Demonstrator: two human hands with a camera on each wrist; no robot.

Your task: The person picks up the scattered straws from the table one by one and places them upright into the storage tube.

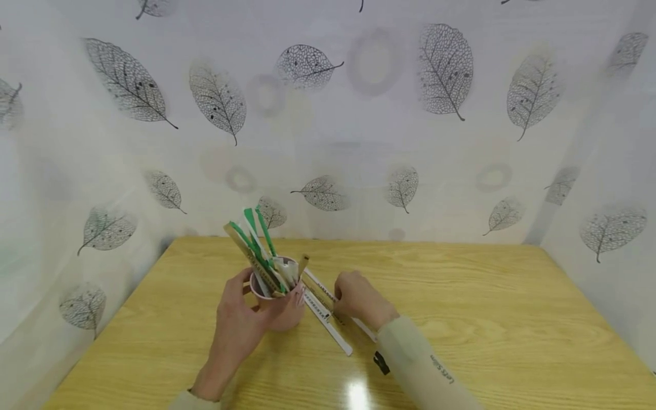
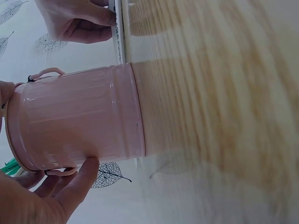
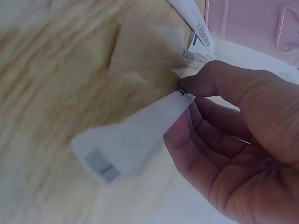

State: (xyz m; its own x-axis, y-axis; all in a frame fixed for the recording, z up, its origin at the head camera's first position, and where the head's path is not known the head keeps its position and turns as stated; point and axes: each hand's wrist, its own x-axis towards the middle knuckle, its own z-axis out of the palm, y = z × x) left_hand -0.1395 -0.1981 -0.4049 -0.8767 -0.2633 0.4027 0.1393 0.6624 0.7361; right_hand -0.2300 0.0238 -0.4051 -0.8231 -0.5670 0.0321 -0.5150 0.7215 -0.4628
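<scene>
My left hand (image 1: 238, 324) grips a small pink pail (image 1: 282, 316), which stands upright on the table. In the left wrist view its fingers and thumb reach around the pail near the rim and a side handle. Green, brown and white paper-wrapped straws (image 1: 261, 262) stick up out of the pail, leaning left. To the right of it, my right hand (image 1: 361, 299) pinches a white paper-wrapped straw (image 3: 135, 130) between thumb and fingers, low over the table. Another white wrapped straw (image 1: 335, 336) and a brown one lie on the table between pail and hand.
The wood-grain table (image 1: 487, 319) extends to both sides. Behind it hangs a pale curtain (image 1: 359, 148) with a leaf pattern, wrapping round the left and right sides. A small black clip (image 1: 381, 363) shows beside the right sleeve.
</scene>
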